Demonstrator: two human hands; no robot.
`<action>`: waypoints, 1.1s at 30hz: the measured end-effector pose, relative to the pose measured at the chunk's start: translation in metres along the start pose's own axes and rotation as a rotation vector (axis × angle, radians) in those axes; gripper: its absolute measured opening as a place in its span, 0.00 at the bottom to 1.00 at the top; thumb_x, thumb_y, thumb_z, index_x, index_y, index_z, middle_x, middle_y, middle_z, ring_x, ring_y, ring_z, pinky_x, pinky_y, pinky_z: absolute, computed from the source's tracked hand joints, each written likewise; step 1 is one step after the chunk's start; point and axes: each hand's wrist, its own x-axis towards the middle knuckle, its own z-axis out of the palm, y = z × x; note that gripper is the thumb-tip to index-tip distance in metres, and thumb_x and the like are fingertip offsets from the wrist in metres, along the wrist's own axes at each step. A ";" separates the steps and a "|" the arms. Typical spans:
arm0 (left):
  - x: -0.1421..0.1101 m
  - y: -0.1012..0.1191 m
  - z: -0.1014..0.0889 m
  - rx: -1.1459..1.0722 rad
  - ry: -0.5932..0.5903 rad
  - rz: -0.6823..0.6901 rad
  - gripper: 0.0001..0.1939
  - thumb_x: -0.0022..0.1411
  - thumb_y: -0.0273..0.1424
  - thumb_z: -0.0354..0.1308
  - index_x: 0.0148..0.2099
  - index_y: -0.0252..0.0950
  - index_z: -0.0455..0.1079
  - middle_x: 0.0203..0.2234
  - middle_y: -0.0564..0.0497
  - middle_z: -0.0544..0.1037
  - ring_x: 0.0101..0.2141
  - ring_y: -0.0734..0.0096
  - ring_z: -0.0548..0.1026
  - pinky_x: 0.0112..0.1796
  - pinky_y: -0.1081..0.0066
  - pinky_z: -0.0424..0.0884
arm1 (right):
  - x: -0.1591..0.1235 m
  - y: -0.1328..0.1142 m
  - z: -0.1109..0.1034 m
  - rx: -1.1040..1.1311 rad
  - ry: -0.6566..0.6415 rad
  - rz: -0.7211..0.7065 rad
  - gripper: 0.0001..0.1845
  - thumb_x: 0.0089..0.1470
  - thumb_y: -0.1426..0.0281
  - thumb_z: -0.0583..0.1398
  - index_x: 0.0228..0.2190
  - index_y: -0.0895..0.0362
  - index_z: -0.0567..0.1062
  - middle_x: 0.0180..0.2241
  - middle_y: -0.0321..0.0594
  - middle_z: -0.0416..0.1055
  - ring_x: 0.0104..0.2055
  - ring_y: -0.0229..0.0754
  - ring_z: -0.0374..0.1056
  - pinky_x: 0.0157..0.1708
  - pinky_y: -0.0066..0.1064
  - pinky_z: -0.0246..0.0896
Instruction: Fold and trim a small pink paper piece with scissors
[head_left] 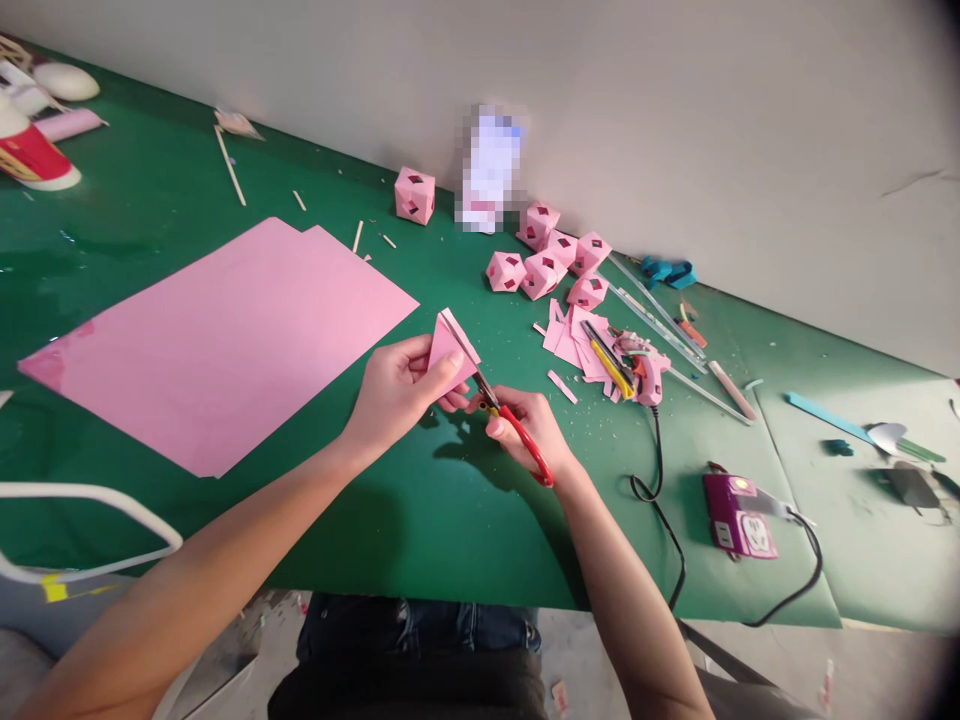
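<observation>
My left hand (397, 385) pinches a small folded piece of pink paper (450, 345) above the green table (420, 510). My right hand (525, 425) grips red-handled scissors (517, 430), whose blades reach up into the lower right edge of that piece. Both hands are closed and sit close together near the table's middle. A large pink sheet (217, 340) lies flat to the left of my left hand.
Several pink paper cubes (551, 262) sit by the wall, one apart (415, 194). Pink scraps, a yellow utility knife (609, 362) and a pink glue gun (649, 378) lie right of my hands. A purple power socket (739, 515) with black cable is farther right.
</observation>
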 end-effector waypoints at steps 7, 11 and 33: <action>0.007 0.001 -0.010 0.177 0.114 0.167 0.15 0.66 0.32 0.59 0.26 0.38 0.68 0.18 0.56 0.68 0.20 0.76 0.69 0.23 0.75 0.67 | -0.003 -0.001 0.000 -0.011 -0.020 -0.001 0.50 0.43 0.25 0.59 0.37 0.60 0.80 0.21 0.29 0.58 0.24 0.34 0.47 0.26 0.29 0.46; 0.008 -0.002 -0.011 0.225 0.156 0.231 0.14 0.66 0.31 0.59 0.26 0.37 0.67 0.19 0.56 0.63 0.23 0.76 0.62 0.24 0.74 0.62 | -0.007 -0.001 0.000 -0.003 -0.047 -0.018 0.50 0.46 0.25 0.56 0.39 0.59 0.79 0.22 0.31 0.64 0.23 0.35 0.54 0.27 0.29 0.51; 0.001 0.003 -0.009 0.168 0.124 0.216 0.14 0.65 0.33 0.58 0.26 0.39 0.66 0.16 0.57 0.60 0.19 0.76 0.57 0.20 0.73 0.57 | -0.017 -0.011 0.001 -0.130 -0.201 -0.072 0.60 0.32 0.22 0.59 0.52 0.54 0.64 0.44 0.47 0.80 0.39 0.51 0.75 0.42 0.40 0.70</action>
